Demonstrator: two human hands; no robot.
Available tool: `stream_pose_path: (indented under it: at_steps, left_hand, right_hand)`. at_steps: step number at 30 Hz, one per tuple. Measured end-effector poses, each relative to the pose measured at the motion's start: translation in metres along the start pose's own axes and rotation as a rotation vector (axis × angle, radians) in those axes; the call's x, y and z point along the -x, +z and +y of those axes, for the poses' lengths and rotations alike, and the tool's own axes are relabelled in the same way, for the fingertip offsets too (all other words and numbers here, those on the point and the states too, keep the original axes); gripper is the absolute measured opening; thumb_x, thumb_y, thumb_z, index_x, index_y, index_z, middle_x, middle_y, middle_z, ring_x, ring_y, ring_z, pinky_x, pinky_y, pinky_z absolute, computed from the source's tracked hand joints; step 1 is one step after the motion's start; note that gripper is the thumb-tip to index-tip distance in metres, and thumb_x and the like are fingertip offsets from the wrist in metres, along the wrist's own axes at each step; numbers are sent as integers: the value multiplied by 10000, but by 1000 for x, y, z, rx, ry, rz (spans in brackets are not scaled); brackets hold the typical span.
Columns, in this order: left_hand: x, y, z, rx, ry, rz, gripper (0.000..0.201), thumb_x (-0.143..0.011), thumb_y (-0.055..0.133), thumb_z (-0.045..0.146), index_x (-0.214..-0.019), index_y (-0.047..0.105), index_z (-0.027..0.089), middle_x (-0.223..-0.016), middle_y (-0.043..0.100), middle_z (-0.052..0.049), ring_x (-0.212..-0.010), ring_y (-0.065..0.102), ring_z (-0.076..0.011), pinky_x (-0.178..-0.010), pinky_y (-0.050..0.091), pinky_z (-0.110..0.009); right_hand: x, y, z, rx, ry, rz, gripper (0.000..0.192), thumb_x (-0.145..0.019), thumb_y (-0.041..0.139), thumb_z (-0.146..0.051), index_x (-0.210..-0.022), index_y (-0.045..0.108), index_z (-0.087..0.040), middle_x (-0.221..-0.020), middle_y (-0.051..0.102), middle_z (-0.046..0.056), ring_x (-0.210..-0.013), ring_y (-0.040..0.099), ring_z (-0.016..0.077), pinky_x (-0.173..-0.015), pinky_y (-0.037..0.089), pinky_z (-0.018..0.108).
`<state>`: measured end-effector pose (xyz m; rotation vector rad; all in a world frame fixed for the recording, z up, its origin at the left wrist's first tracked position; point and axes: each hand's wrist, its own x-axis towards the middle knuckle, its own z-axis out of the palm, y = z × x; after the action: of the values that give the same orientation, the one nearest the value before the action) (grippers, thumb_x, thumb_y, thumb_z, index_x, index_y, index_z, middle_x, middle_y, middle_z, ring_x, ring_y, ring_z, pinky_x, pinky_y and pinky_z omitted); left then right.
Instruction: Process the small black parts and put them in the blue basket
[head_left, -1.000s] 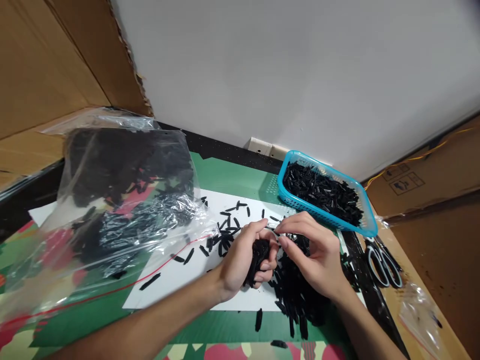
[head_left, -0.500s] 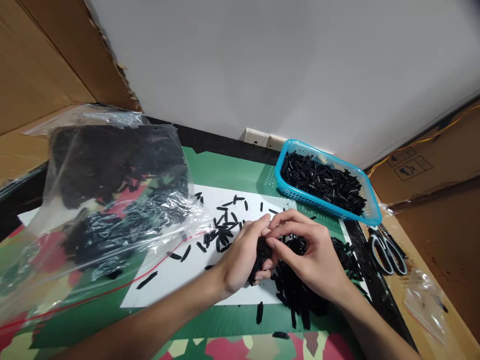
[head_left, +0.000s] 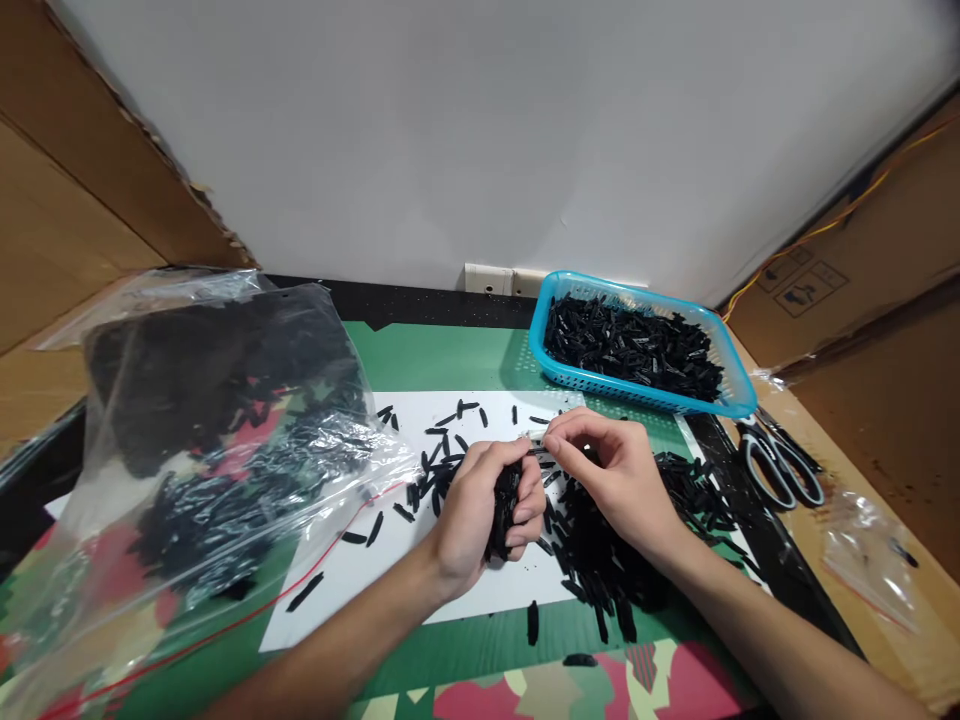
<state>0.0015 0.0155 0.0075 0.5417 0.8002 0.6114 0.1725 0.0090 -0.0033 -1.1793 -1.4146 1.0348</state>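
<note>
My left hand [head_left: 484, 510] is closed around a clump of small black strips [head_left: 504, 505], its thumb on top. Just right of it, the thumb and fingertips of my right hand [head_left: 604, 460] are pinched together. Something thin, partly pale and too small to name, spans the gap between the two hands. Under and beside my right hand lies a heap of black strips [head_left: 607, 560]. More loose strips are scattered on a white sheet [head_left: 360, 580] to the left.
Behind on the right, a blue plastic basket [head_left: 541, 350] holds many black strips. A clear zip bag [head_left: 217, 450] with black material lies left. Scissors [head_left: 776, 465] and a small clear bag [head_left: 870, 560] lie right. Cardboard [head_left: 862, 280] and a wall [head_left: 420, 130] bound the table.
My hands have drawn slightly apart; the right fingertips have moved off the clump. My left fingers now wrap it more openly to view. The camera view has tilted slightly.
</note>
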Motion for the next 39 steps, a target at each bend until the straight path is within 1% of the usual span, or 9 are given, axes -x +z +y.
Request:
stream_pose_path:
  at_steps: [4, 9, 15, 26, 29, 32, 35, 37, 39]
  left_hand:
    - [1, 3, 0, -15, 27, 32, 446, -926, 579, 498, -621, 472, 192, -482, 395, 54, -356, 333, -69, -325, 232, -146]
    - [-1, 4, 1, -11, 30, 38, 484, -935, 594, 533, -620, 463, 189, -476, 392, 58, -355, 335, -66, -327, 236, -142]
    - [-1, 5, 1, -24, 34, 42, 530, -947, 588, 551, -590, 445, 186, -458, 379, 55, -345, 335, -67, -319, 258, -151]
    - [0, 5, 3, -31, 18, 36, 526, -981, 514, 514, -575, 454, 185, -447, 370, 48, -338, 326, -70, -319, 239, -150]
    - [0, 6, 2, -27, 11, 34, 506, -976, 499, 502, -580, 456, 190, -450, 369, 49, -337, 319, -72, -320, 238, -156]
    - [-1, 4, 1, -25, 11, 15, 491, -952, 522, 512, -584, 456, 195, -456, 368, 54, -337, 307, -70, -318, 241, -162]
    - [-2, 2, 0, -28, 10, 8, 476, -944, 530, 516, -598, 455, 198, -466, 374, 57, -343, 307, -69, -324, 223, -160]
    - [-2, 0, -1, -28, 14, 3, 465, -943, 532, 515, -609, 455, 200, -472, 376, 60, -347, 308, -70, -329, 214, -163]
    - [-1, -1, -2, -29, 19, -6, 459, -940, 533, 516, -614, 456, 202, -475, 373, 62, -350, 308, -72, -332, 205, -168]
  right_hand:
    - [2, 2, -3, 37, -2, 24, 210, -983, 677, -312, -815, 708, -190, -865, 712, 41, -835, 618, 193, -762, 465, 323]
    - [5, 3, -9, 183, -100, 2, 127, -977, 657, -251, -875, 709, -196, -870, 710, 27, -807, 585, 179, -748, 435, 326]
    - [5, 3, -4, 125, -46, -20, 185, -1000, 644, -300, -863, 708, -192, -885, 718, 30, -842, 614, 189, -783, 443, 333]
    - [6, 4, -2, 133, -114, -13, 239, -1042, 586, -289, -842, 675, -194, -854, 685, 31, -834, 607, 190, -799, 456, 340]
    - [5, 0, -4, 275, -241, 12, 221, -1043, 561, -242, -839, 639, -206, -846, 683, 38, -844, 600, 205, -806, 457, 365]
    - [1, -10, -6, 531, -464, 45, 172, -1021, 553, -168, -867, 618, -210, -853, 698, 49, -857, 590, 224, -819, 436, 401]
    - [-11, -24, -4, 777, -648, 142, 127, -988, 591, -138, -896, 633, -215, -874, 732, 61, -882, 607, 245, -831, 419, 424]
    - [-22, -33, -2, 893, -671, 273, 97, -985, 621, -158, -927, 664, -222, -915, 757, 67, -924, 619, 262, -870, 412, 443]
    - [-31, -39, 2, 991, -605, 375, 77, -1000, 639, -210, -1040, 703, -225, -1043, 776, 85, -1018, 619, 290, -932, 397, 473]
